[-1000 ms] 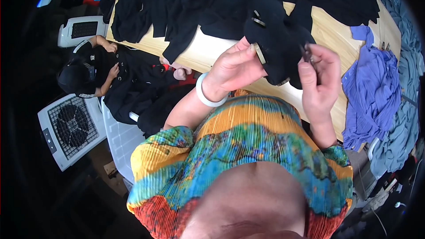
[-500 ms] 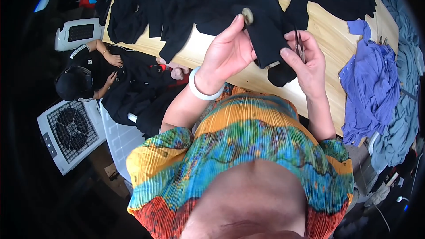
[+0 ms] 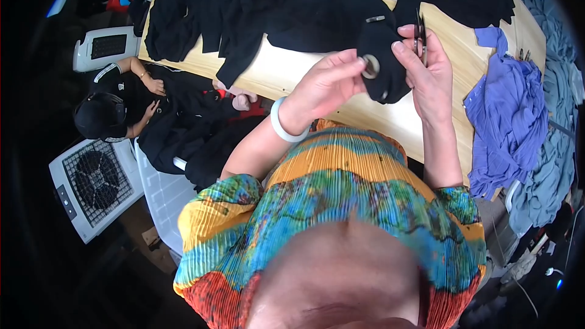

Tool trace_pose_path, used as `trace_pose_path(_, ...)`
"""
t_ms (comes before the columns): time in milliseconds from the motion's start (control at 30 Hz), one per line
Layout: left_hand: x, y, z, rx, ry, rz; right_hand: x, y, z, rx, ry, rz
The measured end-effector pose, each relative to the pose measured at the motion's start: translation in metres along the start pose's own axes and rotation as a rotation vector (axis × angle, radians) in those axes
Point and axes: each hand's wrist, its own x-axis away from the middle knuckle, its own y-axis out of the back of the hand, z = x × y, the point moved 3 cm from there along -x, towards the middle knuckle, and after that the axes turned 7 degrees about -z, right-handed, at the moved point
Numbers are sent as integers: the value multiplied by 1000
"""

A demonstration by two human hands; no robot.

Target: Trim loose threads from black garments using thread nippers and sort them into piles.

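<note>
My left hand (image 3: 332, 82), with a white bangle on the wrist, pinches a black garment (image 3: 381, 42) just beside a round metal button (image 3: 370, 66). On the fabric's other side is my right hand (image 3: 426, 76), thumb against the cloth, with small dark scissors (image 3: 419, 33) upright in its fingers. The garment hangs in a fold between both hands above the wooden table (image 3: 286, 67). More black cloth (image 3: 256, 0) covers the far side of the table.
Blue-violet garments (image 3: 509, 122) and a grey-blue pile (image 3: 557, 85) hang over the table's right end. At the left another person (image 3: 122, 109) in black crouches, near a white fan unit (image 3: 91, 186), a white crate (image 3: 164, 189) and a white device (image 3: 106, 45).
The garment with its button went up and away from me, then came back down between my hands. My right hand has shifted a little farther up with the scissors.
</note>
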Motion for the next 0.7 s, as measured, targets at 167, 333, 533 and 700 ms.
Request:
trace_pose_path(167, 4, -10, -7, 348, 202, -67, 9, 5, 13, 275, 164, 31)
trace_pose_path(333, 1, 1, -4, 371, 154, 104, 19, -8, 19, 453, 475, 268)
trace_pose_path(533, 1, -2, -3, 231, 167, -21, 16, -6, 18, 636, 546, 202)
trace_pose_path(700, 3, -7, -11, 172, 114, 102, 17, -7, 25, 750, 720, 220)
